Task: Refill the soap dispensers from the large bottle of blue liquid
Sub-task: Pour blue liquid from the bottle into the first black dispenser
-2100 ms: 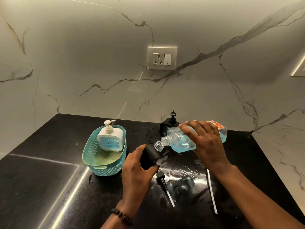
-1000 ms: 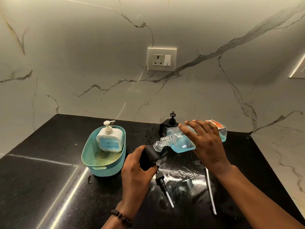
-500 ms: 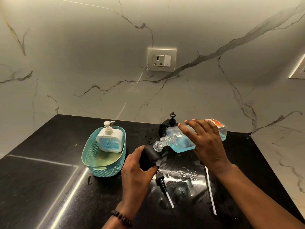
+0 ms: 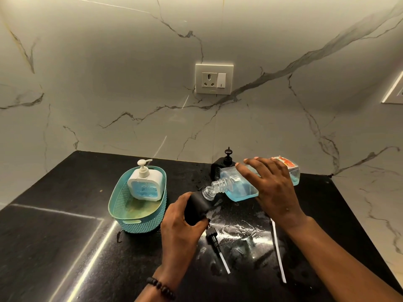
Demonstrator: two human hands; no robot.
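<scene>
Little has shifted since the earlier frames: the large bottle (image 4: 246,185) remains tipped nearly flat, its ribbed clear neck at the mouth of the black dispenser (image 4: 197,207), and the blue liquid pooled along its lower side looks much as it did before. The right hand (image 4: 272,188) lies over the top of the bottle with fingers spread and curved around its clear, squarish plastic body, whose far end carries an orange-red label. The left hand (image 4: 178,227) is wrapped round the matte black cylindrical dispenser, thumb on one side and fingers on the other, holding it tilted toward the bottle; a dark beaded bracelet (image 4: 161,287) circles that wrist. Just beside this hand a black pump head (image 4: 214,238) with a white dip tube lies on the counter, and a second long white tube (image 4: 278,251) lies further right. Behind the bottle stands another black dispenser (image 4: 224,164), mostly hidden. To the left, a teal woven-pattern plastic basket (image 4: 139,223) holds a white square dispenser (image 4: 145,186) with a cream pump and a blue window, leaning against the basket's back wall. All sits on a polished black stone counter (image 4: 54,236), wet and glistening near the hands. Grey-veined marble walls (image 4: 109,83) meet in a corner, with a white socket plate (image 4: 214,78) above.
</scene>
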